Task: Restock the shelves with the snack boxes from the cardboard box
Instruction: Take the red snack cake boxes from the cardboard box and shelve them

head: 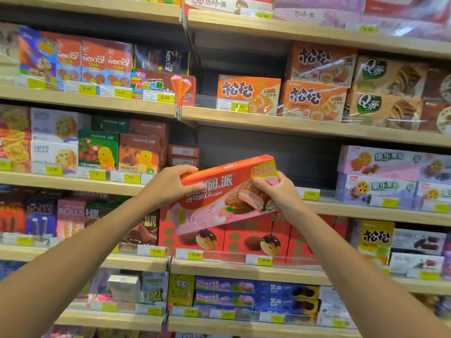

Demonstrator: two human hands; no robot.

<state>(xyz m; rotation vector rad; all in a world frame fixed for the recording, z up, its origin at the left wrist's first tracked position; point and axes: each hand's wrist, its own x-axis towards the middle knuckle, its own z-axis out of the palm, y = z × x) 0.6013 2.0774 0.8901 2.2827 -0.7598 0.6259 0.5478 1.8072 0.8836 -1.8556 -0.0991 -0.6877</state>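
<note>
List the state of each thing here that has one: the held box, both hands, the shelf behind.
Pie box: held in the air before the shelves, tilted, right end higher.
Left hand: grips the box's left end.
Right hand: grips the box's right end.
Shelf bay: unstocked behind the box, purple boxes at its right.

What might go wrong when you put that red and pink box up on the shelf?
1. The box is tilted and held only at its ends by the left hand and right hand, so it might slip and fall.
2. Going into the gap, it could bump the purple boxes right beside it and push them askew.
</note>
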